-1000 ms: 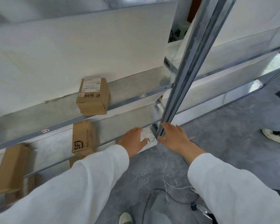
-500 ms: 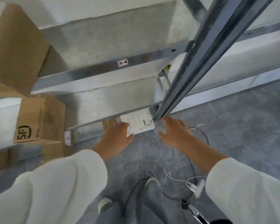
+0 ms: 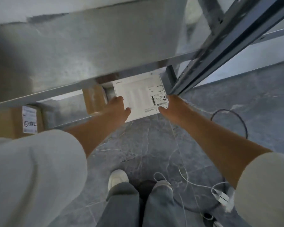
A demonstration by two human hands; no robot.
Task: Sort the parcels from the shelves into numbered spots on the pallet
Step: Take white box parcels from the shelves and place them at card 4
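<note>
Labelled brown box [image 3: 15, 122]: at the left end of the lowest shelf [image 3: 69, 124], label facing out, untouched.
Second brown box [image 3: 93, 100]: farther along that shelf, just beside the parcel's left side and partly hidden by the shelf above.
Left hand [image 3: 120, 108]: grasps the white parcel [image 3: 138, 95] at its left front corner, fingers curled at the side, thumb on the top face.
White parcel: at the lowest shelf's right end, front edge jutting past the shelf's front edge, printed label on top.
Handling: looks like a flat, stiff carton, probably light. Its smooth faces may slip, so opposite sides with fingertips underneath seem the safest hold.
Right hand [image 3: 172, 105]: grasps the right front corner, thumb along the front edge.
Upright post [image 3: 220, 46]: just beside the parcel's right side. A corner could catch on it, so draw the parcel straight out.
</note>
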